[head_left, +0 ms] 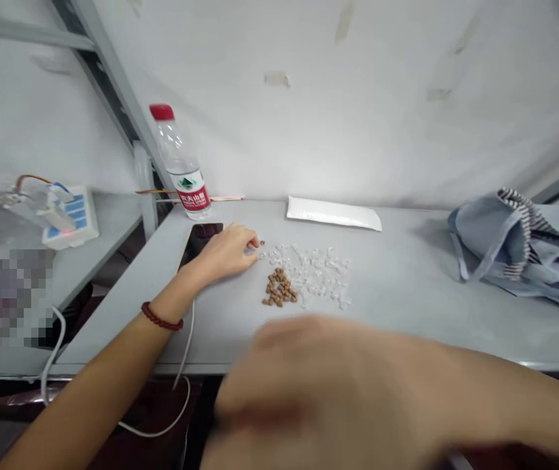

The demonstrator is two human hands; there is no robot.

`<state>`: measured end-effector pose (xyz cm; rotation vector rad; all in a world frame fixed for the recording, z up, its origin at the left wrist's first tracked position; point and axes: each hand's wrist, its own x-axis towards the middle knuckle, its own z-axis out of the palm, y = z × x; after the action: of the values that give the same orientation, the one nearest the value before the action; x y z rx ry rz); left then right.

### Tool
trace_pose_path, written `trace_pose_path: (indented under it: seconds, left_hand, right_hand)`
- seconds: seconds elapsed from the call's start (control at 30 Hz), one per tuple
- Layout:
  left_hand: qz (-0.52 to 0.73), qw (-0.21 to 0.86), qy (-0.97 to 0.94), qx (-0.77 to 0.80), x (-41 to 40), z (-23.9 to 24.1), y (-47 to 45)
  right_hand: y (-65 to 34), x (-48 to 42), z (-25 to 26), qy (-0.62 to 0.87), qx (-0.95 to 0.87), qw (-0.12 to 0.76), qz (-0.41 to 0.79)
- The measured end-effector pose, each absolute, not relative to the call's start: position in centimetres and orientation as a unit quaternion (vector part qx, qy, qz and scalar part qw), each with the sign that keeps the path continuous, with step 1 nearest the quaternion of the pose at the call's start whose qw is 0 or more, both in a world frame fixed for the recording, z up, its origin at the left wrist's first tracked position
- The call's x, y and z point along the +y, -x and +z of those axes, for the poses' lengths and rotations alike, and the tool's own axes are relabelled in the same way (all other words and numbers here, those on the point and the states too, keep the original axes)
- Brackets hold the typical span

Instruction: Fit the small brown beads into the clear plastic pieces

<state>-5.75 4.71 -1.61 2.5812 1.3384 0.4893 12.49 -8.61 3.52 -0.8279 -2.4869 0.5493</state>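
My left hand (227,251) rests on the grey table (406,307) with its fingertips pinched on a tiny brown piece at the left edge of a scatter of small clear plastic parts (316,274). A small heap of brown parts (279,288) lies just in front of that scatter. My right hand (308,385) is close to the camera and smeared by motion, low over the table's front edge; its fingers cannot be made out. A red bead bracelet (162,318) sits on my left wrist.
A dark phone (199,240) lies under my left hand's far side, with a white cable (181,372) trailing off the table. A red-capped water bottle (181,163) stands at the back left, a white packet (332,213) behind the parts, a blue cloth bag (524,245) at right.
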Motion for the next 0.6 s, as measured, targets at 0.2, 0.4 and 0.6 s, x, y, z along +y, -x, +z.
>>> trace_pose_path:
  seconds: [0.2,0.4,0.6]
  left_hand:
    - [0.205,0.087,-0.907,0.358,5.0,-2.8,5.6]
    - [0.192,0.113,-0.902,0.370,5.4,-3.5,4.8]
    - [0.178,0.085,-0.905,0.377,4.8,-2.4,5.3]
  right_hand:
    - [-14.9,4.1,0.8,0.345,-0.893,0.246,0.151]
    - [-16.7,6.2,-2.8,0.368,-0.885,0.208,0.196]
    - [-17.2,6.1,-3.7,0.369,-0.885,0.235,0.160]
